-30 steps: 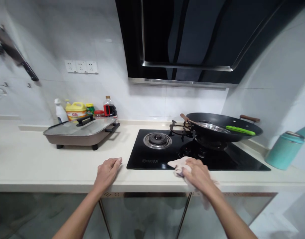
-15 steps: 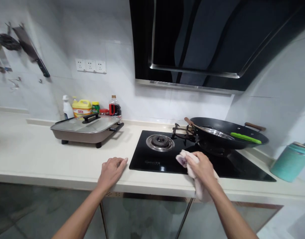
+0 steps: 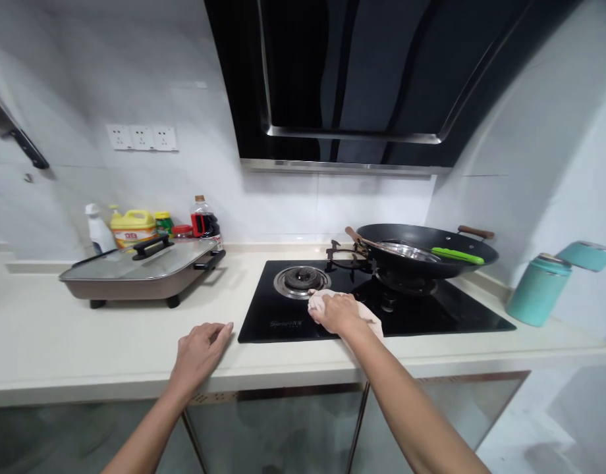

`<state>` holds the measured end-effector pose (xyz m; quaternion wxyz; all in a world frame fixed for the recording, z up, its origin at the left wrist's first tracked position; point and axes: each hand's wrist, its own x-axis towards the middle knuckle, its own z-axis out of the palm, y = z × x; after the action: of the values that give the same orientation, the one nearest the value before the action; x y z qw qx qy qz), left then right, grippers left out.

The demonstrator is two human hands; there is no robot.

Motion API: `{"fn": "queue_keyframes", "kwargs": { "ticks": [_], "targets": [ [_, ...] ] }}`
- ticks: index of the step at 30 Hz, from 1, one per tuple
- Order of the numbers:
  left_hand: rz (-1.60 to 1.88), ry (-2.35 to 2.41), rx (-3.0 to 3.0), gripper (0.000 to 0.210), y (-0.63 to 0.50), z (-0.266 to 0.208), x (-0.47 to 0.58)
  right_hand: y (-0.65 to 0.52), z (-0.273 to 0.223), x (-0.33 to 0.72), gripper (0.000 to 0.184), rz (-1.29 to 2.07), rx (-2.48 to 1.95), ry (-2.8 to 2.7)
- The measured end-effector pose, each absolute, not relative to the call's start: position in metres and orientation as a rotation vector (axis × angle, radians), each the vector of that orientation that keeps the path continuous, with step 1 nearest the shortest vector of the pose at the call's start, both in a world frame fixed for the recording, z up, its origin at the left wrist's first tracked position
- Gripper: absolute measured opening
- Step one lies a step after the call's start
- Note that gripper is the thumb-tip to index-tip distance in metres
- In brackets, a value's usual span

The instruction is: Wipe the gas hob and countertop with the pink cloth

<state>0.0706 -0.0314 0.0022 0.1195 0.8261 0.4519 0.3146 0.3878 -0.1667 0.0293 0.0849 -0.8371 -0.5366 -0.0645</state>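
Observation:
My right hand presses a pale pink cloth onto the black glass gas stove, just right of and in front of the left burner. Its fingers are bent around the bunched cloth, part of which trails toward the wrist. My left hand rests on the pale countertop to the left of the stove, holding nothing, with its thumb apart from loosely bent fingers. A black pot stand sits at the back of the stove, apart from the left burner.
A black wok with a green-handled utensil sits on the right burner. The range hood hangs above. A lidded electric pan and several bottles stand left; a turquoise canister stands right.
My right hand has moved the cloth left and further onto the stove, up to the left burner. My left hand stays on the countertop. The view has shifted to the right.

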Motion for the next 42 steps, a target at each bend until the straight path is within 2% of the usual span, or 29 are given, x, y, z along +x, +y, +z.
{"fn": "queue_keyframes", "kwargs": {
  "ticks": [7, 12, 17, 25, 31, 37, 42],
  "targets": [
    [0.923, 1.296, 2.445, 0.052, -0.034, 0.003, 0.070, -0.244, 0.015, 0.403, 0.039, -0.224, -2.528, -1.526],
    [0.920, 1.296, 2.454, 0.050, -0.035, 0.002, 0.071, -0.294, 0.002, 0.468, 0.043, -0.323, -2.758, -1.193],
    [0.941, 1.281, 2.452, 0.048, -0.038, 0.003, 0.072, -0.335, 0.002, 0.533, 0.038, -0.408, -2.949, -0.960],
    [0.931, 1.311, 2.471, 0.047, -0.036, 0.001, 0.074, -0.324, 0.006, 0.569, 0.050, -0.319, -2.765, -0.786],
    [0.881, 1.335, 2.471, 0.050, -0.037, 0.002, 0.074, -0.306, 0.007, 0.568, 0.048, -0.132, -2.870, -0.920],
    [0.883, 1.327, 2.486, 0.050, -0.040, 0.002, 0.077, -0.321, -0.003, 0.512, 0.046, -0.263, -2.788, -1.190],
    [0.852, 1.326, 2.516, 0.051, -0.042, 0.002, 0.077, -0.294, 0.006, 0.439, 0.042, -0.236, -2.659, -1.387]
  ]
}}
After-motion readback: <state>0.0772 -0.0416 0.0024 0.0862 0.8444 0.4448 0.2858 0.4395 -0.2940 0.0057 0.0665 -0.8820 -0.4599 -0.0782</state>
